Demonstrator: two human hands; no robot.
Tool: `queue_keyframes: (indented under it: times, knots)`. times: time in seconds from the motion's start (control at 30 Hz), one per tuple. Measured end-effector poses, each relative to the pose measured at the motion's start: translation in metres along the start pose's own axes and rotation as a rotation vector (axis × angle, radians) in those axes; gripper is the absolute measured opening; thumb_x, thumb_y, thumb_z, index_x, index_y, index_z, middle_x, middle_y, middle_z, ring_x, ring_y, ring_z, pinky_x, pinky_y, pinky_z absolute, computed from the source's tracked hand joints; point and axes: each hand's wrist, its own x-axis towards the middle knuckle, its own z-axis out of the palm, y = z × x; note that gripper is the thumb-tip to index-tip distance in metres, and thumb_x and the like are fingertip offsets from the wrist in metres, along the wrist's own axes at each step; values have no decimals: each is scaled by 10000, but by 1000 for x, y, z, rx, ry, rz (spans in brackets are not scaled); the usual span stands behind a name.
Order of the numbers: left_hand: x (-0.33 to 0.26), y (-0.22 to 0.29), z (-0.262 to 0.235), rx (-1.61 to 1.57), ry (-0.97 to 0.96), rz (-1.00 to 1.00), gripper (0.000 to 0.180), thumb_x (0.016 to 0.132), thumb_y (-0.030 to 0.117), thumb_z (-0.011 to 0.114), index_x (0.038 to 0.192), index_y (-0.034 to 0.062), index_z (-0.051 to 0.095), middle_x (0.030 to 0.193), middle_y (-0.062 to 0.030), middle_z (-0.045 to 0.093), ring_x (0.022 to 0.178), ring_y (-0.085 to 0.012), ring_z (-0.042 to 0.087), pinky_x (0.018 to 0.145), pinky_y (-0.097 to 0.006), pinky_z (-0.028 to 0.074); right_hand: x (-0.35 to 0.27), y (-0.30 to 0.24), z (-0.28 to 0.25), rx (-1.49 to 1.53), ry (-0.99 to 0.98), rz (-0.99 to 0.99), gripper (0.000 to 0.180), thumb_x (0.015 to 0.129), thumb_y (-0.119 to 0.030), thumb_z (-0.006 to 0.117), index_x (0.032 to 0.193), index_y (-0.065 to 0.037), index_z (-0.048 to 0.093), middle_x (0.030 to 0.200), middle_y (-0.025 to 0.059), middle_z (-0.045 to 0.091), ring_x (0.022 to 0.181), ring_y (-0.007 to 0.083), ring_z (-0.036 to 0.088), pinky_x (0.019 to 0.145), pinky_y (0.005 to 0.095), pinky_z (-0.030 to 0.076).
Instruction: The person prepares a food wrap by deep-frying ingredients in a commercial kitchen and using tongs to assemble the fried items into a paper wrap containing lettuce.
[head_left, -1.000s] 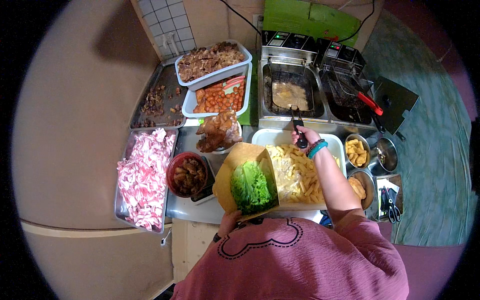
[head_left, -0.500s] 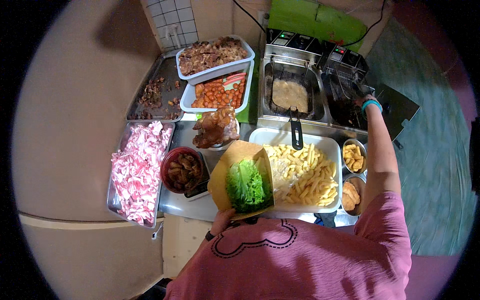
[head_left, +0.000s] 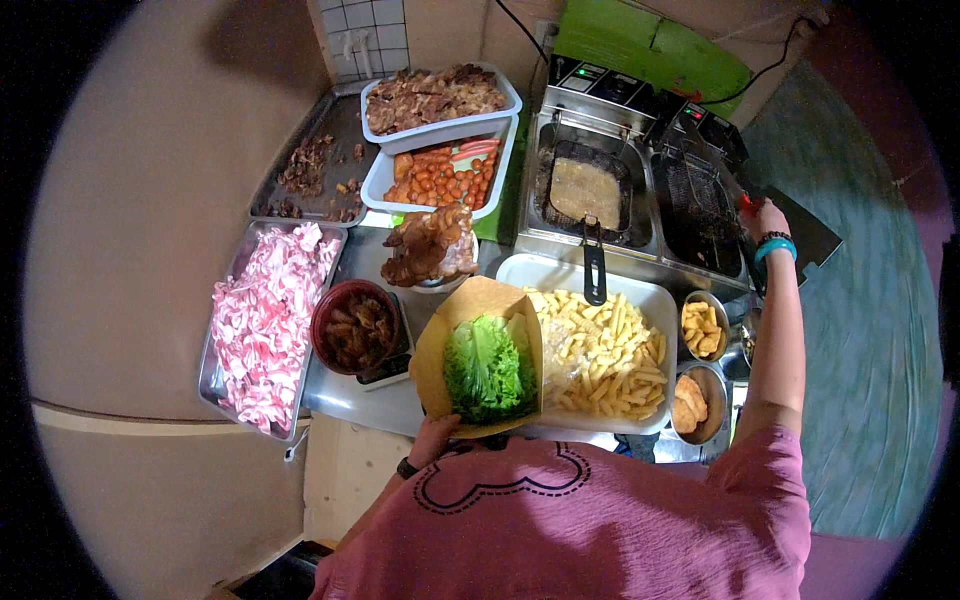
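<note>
My left hand (head_left: 434, 434) pinches the brown cardboard box (head_left: 480, 300), lower middle; it looks light and bendy, best held by its rim. My right hand (head_left: 769, 219) grips a red handle (head_left: 747, 203), upper right.

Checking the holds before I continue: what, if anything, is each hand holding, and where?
The left hand holds the cardboard box at its near edge. The right hand grips a tool by its red handle.

Lettuce (head_left: 488, 370) in box (head_left: 431, 360) — bowl (head_left: 319, 340) left, fries (head_left: 622, 385) right.
</note>
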Motion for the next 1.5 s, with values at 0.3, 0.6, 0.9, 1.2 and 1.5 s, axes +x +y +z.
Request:
queue_keyframes:
  times: [0.3,0.6,0.9,1.2,1.5]
  knots:
    - [24,-29,-15,234,89,172,268,761,86,492,988,-55,466,915,-105,535,788,-211,530,672,-313,437,-11,-126,60,22,-334,-278,381,690,-377,611,913,-68,609,904,178,590,882,308,557,749,376,443]
    - [-2,4,7,185,121,75,290,757,138,505,986,-36,464,889,-94,525,772,-188,505,673,-295,416,-21,-187,112,135,-293,-260,339,689,-289,600,900,-23,596,927,187,575,879,312,556,766,363,452]
    - [-2,2,5,367,28,231,301,750,105,497,1019,-22,453,907,-86,524,794,-191,509,686,-297,422,-3,-101,25,295,-425,-305,316,671,-175,643,971,-84,609,675,56,614,542,126,569,517,255,473]
    - [20,-9,3,51,-19,227,345,751,53,460,1090,-4,422,987,-79,510,866,-194,497,753,-295,414,14,-155,99,-151,-320,-335,484,678,-417,588,937,-8,581,1003,176,559,920,297,547,792,350,446]
    - [-6,13,10,327,8,149,350,769,96,496,1087,-25,414,991,-77,511,859,-184,500,743,-289,416,1,-127,34,246,-594,-366,318,665,-230,654,949,-90,616,754,79,619,673,160,581,615,269,476]
